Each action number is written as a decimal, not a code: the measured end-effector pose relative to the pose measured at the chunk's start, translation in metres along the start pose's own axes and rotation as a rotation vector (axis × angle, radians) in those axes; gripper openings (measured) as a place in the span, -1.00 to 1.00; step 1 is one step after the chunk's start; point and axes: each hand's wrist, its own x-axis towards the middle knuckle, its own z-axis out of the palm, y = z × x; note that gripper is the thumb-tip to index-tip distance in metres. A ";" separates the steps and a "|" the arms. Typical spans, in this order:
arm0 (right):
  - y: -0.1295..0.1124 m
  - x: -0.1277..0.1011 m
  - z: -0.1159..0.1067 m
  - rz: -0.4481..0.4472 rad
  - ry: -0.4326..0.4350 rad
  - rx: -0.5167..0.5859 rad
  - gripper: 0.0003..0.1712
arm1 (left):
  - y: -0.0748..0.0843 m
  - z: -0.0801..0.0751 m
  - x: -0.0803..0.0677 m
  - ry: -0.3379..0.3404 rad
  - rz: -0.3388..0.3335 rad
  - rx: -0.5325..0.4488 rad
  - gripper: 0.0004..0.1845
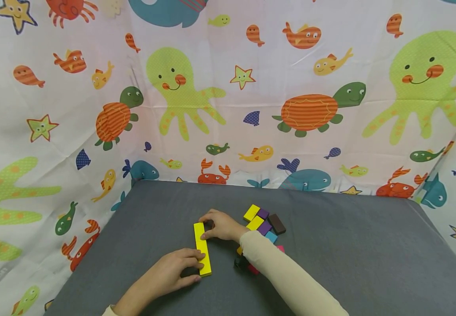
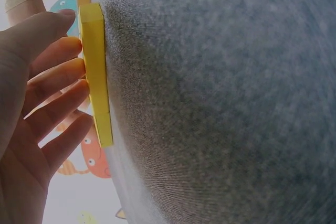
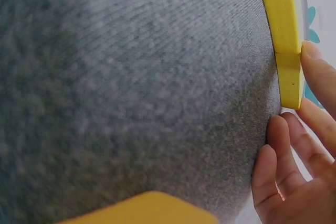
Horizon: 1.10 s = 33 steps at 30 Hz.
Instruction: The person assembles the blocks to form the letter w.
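I see a long row of flat yellow wooden blocks (image 1: 202, 248) lying on the dark grey cloth-covered table (image 1: 370, 245). The row runs from near to far, a little left of the middle of the table. In the wrist views I can see a seam where two yellow blocks meet end to end.

My left hand (image 1: 172, 274) is at the near end of the yellow row. Its fingers (image 2: 58, 85) are nearly straight and press against the left side and top of the near block. It does not wrap around the block. The fingers lie close together.

My right hand (image 1: 222, 224) is at the far end of the row. Its fingertips (image 3: 315, 77) touch the far yellow block on its right side. The fingers bend a little, but I do not see them closed around the block. The two hands are apart, one at each end of the row.

To the right of my right hand is a small bunch of coloured wooden blocks (image 1: 265, 221). I can see yellow, purple, brown, light blue and pink ones. They lie close together, some touching. My cream sleeve (image 1: 287, 276) covers part of them.

Behind the table hangs a white curtain with sea animals (image 1: 251, 87).
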 end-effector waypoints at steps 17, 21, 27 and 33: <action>0.009 -0.031 -0.050 -0.018 0.064 0.099 -0.41 | 0.000 -0.001 0.002 -0.019 -0.020 -0.008 -0.74; 0.014 -0.055 -0.066 0.000 0.096 0.098 -0.45 | 0.001 -0.002 0.003 -0.034 -0.030 -0.010 -0.75; 0.033 -0.101 -0.084 -0.023 0.155 0.093 -0.45 | 0.002 -0.003 0.003 -0.051 -0.046 -0.007 -0.74; 0.062 -0.146 -0.085 0.001 0.249 0.063 -0.41 | 0.002 -0.003 0.002 -0.038 -0.041 -0.009 -0.74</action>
